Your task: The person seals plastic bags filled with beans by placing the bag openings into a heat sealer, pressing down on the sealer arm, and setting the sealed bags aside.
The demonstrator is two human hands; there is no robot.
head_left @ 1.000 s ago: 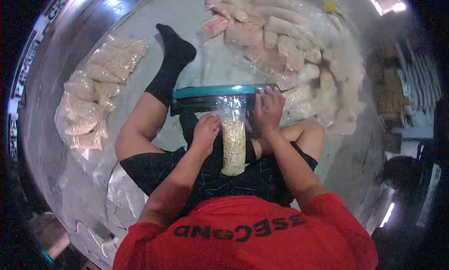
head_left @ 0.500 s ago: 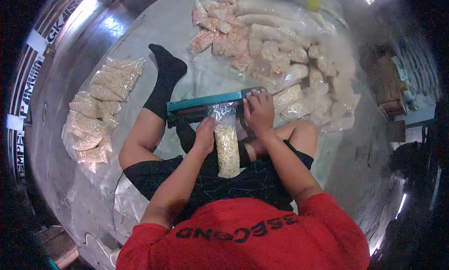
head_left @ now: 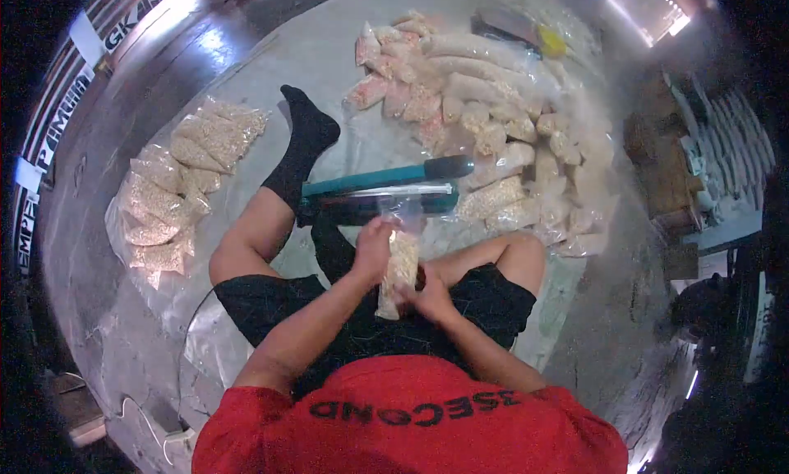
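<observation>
A clear plastic bag (head_left: 401, 264) filled with pale, puffed-looking pieces stands nearly upright above my lap. My left hand (head_left: 375, 248) is closed round its upper left side, just below the loose clear top. Low on the bag's right side, my right hand (head_left: 431, 297) has its fingers round it, slightly blurred. Just beyond lies a bag sealer (head_left: 374, 179) with a teal arm and a dark handle end. Its arm is raised from the base, and a pale strip shows between them. The bag's top end overlaps the near edge of the sealer base.
Filled bags (head_left: 193, 158) lie heaped on the left of the pale floor sheet (head_left: 255, 117). A larger pile of filled bags (head_left: 493, 104), some with red print, spreads at the far right. My sock-covered foot (head_left: 312, 121) stretches out beside the sealer.
My right hand has left the sealer's handle and come down to the bag's lower part. The sealer arm has risen, and the bag's top is out from under it.
</observation>
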